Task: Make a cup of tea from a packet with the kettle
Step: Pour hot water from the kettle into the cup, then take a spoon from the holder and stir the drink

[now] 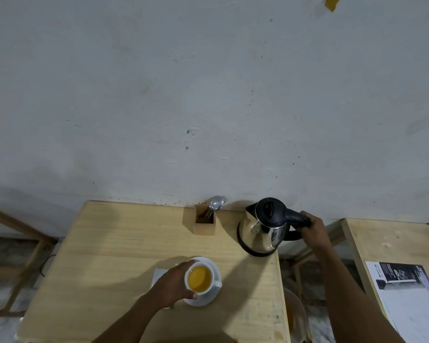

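A white cup [200, 279] full of amber tea stands on a white saucer [214, 268] near the front of the wooden table [109, 243]. My left hand [174, 284] wraps around the cup's left side. A steel kettle [260, 231] with a black lid and handle sits at the table's back right corner. My right hand [312, 227] is closed on the kettle's black handle. A white paper packet [159, 274] lies partly hidden under my left hand.
A small wooden box [204, 222] holding spoons and a fork stands against the wall beside the kettle. A second wooden table [382, 243] with printed papers [406, 293] is on the right. A pale bin [295, 318] sits in the gap below.
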